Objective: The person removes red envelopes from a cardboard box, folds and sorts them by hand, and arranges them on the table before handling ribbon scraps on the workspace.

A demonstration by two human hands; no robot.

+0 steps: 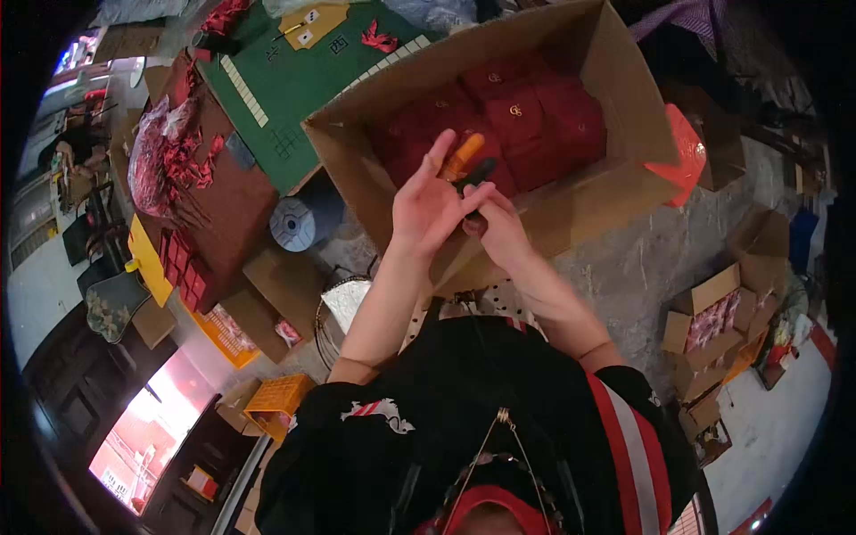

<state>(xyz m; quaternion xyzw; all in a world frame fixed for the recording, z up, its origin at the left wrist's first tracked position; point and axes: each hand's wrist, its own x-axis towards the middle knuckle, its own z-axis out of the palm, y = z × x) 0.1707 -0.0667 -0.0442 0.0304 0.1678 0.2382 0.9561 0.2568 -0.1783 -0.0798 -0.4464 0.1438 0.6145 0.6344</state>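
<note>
- Cluttered workroom with a scuffed grey concrete floor (615, 281), crowded with tables and cartons.
- Far left and low, a bright doorway (147, 437); right of it, an orange plastic crate (283, 394).
- Farther up, a clear plastic bag (147, 169) with red material in it, on a brownish-red tabletop (245, 201).
- Next, a green mahjong table (299, 85), with a row of white tiles (242, 89) along its left side.
- Below that table, a pale-ended spool (294, 223), close to the wall of a large open carton (584, 209).
- Left hand (423, 214) over the carton's near side, palm upturned, fingers apart; an orange finger cover (465, 156) on one finger.
- Just beside the orange one, a dark finger cover (480, 173); whether fully on a finger, cannot tell.
- Right hand (501, 234) touching the left at the fingers; partly hidden, so cannot tell whether clamped on anything.
- Inside the carton, maroon packages (504, 111) with gold emblems, lying side by side.
- Outside its right end, red plastic (685, 156).
- Far right, a smaller open carton of pink packets (713, 321).
</note>
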